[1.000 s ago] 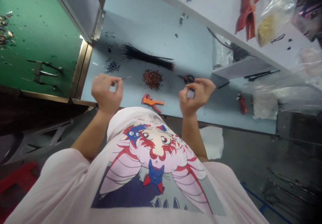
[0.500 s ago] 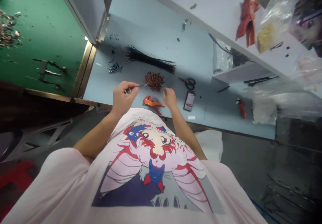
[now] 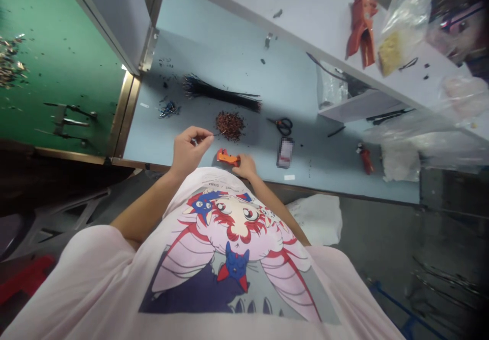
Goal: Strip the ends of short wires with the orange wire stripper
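Between thumb and fingertips, my left hand (image 3: 192,148) pinches a thin dark wire (image 3: 217,134), its end pointing at a pile of small reddish-brown cut pieces (image 3: 229,126). Below that pile, my right hand (image 3: 245,166) is closed around the handles of an orange wire stripper (image 3: 226,157). The tool lies low over the table's near edge with its head toward the left. Behind the pile stretches a bundle of black wires (image 3: 221,94) with bared ends. Part of the stripper's handles is hidden by my fingers.
Scissors (image 3: 281,125) and a phone (image 3: 285,152) lie right of the pile. Small blue-tipped bits (image 3: 168,109) sit at the left. A shelf (image 3: 305,29) overhangs the back, bearing another orange tool (image 3: 362,30) and plastic bags. A red-handled tool (image 3: 365,159) lies far right.
My right hand has moved down from beside the pile and taken hold of the wire stripper. My left hand keeps its pinch on the wire. The view has shifted slightly.
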A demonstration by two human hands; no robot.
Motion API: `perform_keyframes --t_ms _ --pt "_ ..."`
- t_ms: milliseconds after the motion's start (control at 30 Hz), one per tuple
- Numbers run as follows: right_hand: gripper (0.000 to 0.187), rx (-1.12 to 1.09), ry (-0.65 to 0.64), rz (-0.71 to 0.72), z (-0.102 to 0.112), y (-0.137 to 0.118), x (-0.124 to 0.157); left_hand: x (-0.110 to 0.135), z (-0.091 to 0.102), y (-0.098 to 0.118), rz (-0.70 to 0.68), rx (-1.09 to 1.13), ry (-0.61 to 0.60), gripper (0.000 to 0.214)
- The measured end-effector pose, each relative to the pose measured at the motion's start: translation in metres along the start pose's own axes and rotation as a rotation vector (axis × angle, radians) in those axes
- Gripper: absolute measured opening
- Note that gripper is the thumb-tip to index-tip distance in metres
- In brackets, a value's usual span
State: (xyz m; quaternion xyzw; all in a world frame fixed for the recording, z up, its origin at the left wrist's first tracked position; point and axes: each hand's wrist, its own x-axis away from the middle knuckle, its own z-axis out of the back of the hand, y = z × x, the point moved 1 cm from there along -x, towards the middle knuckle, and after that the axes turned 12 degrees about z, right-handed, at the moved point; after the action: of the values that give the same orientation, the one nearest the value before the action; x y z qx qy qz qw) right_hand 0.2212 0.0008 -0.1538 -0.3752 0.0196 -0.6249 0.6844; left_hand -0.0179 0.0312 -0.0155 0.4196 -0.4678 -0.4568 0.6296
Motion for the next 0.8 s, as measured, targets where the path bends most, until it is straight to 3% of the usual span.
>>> perform_keyframes --t_ms 167,300,400,533,667,800 --pt "0.042 -0.29 -0.023 0.07 0.016 -0.028 0.008 0.007 0.007 0.008 -0.022 0.001 0.023 0.009" --pt "0.048 -1.037 0.003 0.156 0.038 -0.063 0.029 0.013 0.007 0.012 0.007 0.095 0.004 0.009" --pt "0.041 -1.392 -0.178 0.17 0.059 -0.084 0.048 0.016 0.002 0.017 -0.025 0.124 0.015 0.008" --pt "0.034 -1.551 -0.354 0.2 0.078 -0.1 0.07 0.019 -0.003 0.02 -0.136 0.12 0.073 0.004" --pt "0.03 -1.656 -0.384 0.234 0.085 -0.111 0.082 0.022 -0.006 0.022 -0.206 0.124 0.074 0.002" --pt "0.027 -1.693 -0.404 0.252 0.086 -0.12 0.084 0.025 -0.011 0.024 -0.182 0.196 0.011 0.003"
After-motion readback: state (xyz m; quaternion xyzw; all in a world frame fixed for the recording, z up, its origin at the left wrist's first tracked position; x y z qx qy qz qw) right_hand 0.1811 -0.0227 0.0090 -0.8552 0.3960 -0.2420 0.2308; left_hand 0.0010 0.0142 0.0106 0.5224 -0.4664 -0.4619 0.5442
